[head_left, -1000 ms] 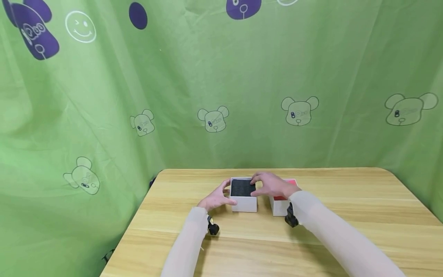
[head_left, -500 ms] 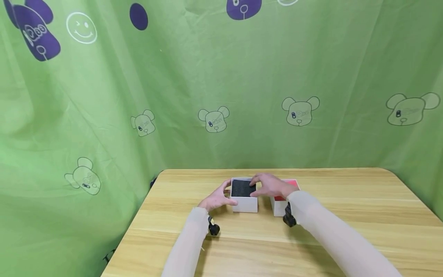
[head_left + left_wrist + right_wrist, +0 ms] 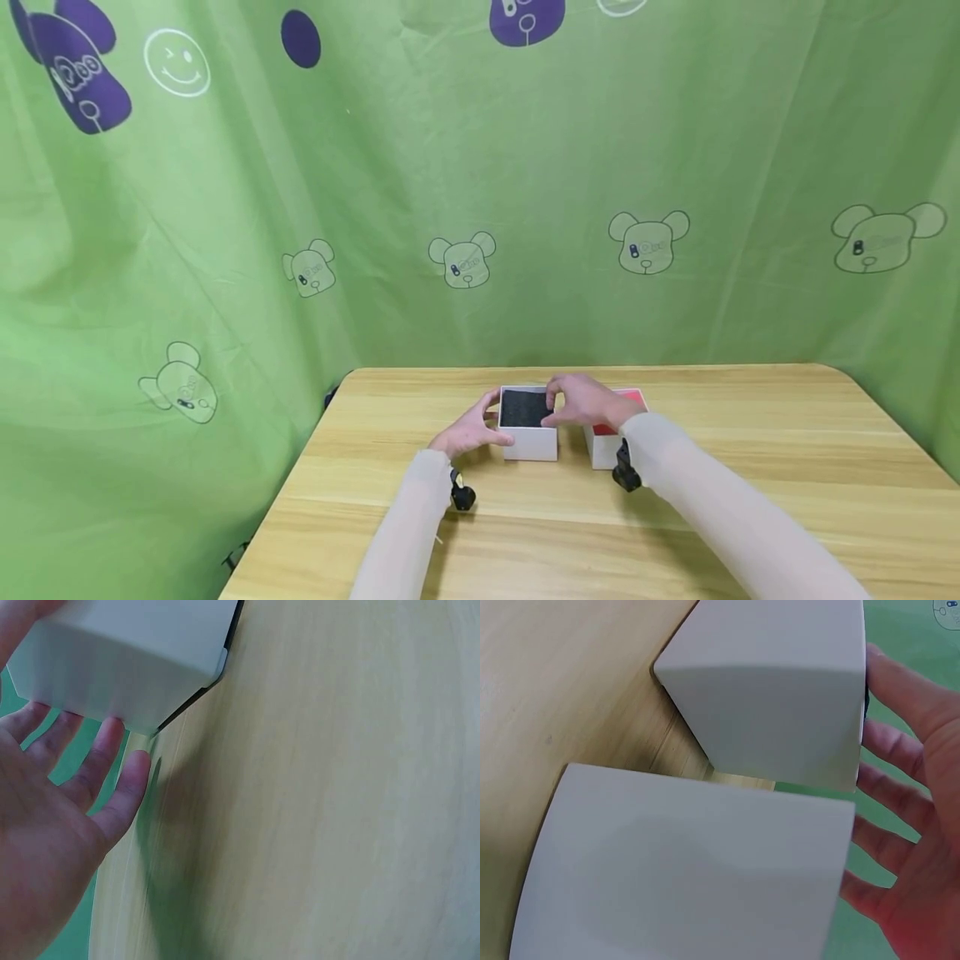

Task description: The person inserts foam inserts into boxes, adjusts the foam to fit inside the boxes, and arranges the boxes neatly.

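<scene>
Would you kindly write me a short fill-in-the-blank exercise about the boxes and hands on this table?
1. The box between both hands has a ____ lining inside.
2. The second box, beside it under the right hand's wrist, shows ____ inside.
3. The left hand touches the lined box's ____ side.
4. Both boxes rest on a ____ table.

Missing words: black; red; left; wooden

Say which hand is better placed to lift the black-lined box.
Right, probably. The right hand lies over the black-lined box, fingers on its top edge, while the left hand only touches its left side with straight fingers.
</scene>
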{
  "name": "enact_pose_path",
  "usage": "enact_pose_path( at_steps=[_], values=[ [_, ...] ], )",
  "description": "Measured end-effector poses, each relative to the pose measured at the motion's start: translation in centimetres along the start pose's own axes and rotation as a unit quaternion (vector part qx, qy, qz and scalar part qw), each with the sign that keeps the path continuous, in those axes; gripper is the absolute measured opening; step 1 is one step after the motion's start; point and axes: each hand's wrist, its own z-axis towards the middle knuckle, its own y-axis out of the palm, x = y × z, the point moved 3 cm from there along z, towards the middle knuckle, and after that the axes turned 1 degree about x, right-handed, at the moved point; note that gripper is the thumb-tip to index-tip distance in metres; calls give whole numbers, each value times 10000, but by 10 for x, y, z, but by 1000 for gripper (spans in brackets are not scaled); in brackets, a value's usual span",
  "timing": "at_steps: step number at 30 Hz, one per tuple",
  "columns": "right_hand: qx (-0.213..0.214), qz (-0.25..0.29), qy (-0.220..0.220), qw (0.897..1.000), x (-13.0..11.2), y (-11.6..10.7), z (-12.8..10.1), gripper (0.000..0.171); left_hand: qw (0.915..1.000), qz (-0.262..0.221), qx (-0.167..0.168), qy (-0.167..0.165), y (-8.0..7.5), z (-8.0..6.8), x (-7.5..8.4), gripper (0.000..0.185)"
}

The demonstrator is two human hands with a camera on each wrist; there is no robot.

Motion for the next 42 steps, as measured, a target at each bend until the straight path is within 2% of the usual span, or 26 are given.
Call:
enact_pose_path(
  at_steps=[6,8,16,17,29,36,38,42],
  values=[
    [-110,-35,-172,9998,0,3,0,20,10000,-25,75,-30,-4,10,-21,99],
    [-114,-22,-166,9998,-1,3,1,19,9999,5,101,-35,-5,10,-23,99],
    [-390,410,251,9981,0,5,5,38,9998,129,127,-95,-5,8,-19,99],
    [-425,426,260,9979,0,5,5,38,9997,148,149,-85,-6,9,-22,99],
    [-636,222,-177,9976,-10,7,14,38,9998,120,116,-108,-7,9,-19,98],
    [-536,442,-298,9971,-13,16,21,46,9998,119,-24,-142,-3,1,0,98],
    [-505,471,-288,9972,-14,17,22,45,9998,159,-36,-152,-3,2,-1,98],
    [-472,391,-311,9976,-12,21,25,45,9997,139,-7,-203,-5,8,-14,99]
  ],
)
